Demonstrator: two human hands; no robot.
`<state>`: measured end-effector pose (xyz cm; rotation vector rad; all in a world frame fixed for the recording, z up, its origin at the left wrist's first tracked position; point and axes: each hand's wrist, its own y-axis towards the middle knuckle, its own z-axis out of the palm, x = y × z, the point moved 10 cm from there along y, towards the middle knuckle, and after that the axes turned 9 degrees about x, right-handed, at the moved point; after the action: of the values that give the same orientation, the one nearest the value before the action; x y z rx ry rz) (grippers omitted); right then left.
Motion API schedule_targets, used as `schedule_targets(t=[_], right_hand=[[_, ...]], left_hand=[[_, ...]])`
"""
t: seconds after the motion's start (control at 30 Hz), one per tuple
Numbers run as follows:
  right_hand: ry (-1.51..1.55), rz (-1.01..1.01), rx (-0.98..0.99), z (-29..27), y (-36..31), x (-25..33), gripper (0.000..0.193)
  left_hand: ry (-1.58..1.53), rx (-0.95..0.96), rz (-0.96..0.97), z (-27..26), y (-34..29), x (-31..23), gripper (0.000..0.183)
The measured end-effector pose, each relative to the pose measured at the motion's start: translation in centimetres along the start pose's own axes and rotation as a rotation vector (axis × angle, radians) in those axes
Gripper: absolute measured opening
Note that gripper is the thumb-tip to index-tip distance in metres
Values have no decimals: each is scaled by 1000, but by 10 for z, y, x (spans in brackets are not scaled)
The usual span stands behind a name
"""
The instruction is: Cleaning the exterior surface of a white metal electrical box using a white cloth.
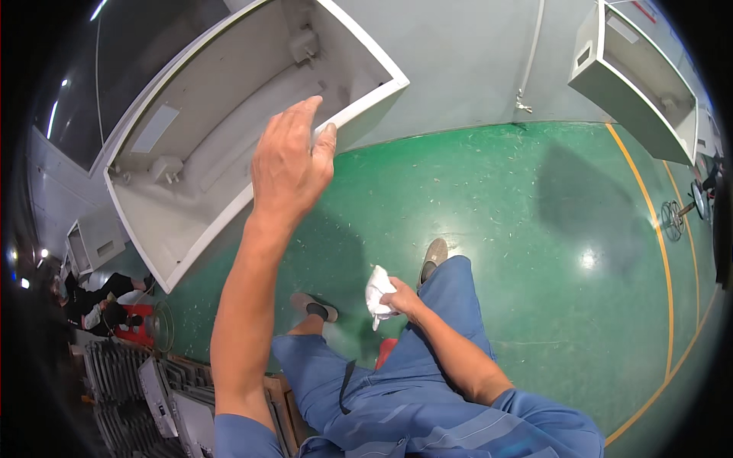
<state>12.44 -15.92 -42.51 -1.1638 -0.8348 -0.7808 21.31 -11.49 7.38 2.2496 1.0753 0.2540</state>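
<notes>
Right hand (399, 298) gripping crumpled white cloth (377, 291) at its left; I'm judging soft, light, best held mid-bunch; left hand (292, 164) reaching uncurled, empty.

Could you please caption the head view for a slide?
Left grip near a pale open box; right grip holding white cloth.

Open box (221, 84) lies beyond the fingers (282, 130) of the left hand (289, 172); the right hand (402, 298) grips a white cloth (376, 291).
</notes>
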Motion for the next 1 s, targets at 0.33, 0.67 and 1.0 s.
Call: schedule_targets(t=[0.33, 0.67, 1.0], right_hand=[[395, 67, 224, 13, -14, 31, 56], [460, 116, 43, -14, -11, 46, 49], [769, -453, 164, 6, 3, 222, 50]], left_hand=[[-104, 379, -246, 51, -16, 46, 43], [-625, 428, -505, 8, -12, 103, 61], [-791, 438, -877, 25, -76, 197, 62]])
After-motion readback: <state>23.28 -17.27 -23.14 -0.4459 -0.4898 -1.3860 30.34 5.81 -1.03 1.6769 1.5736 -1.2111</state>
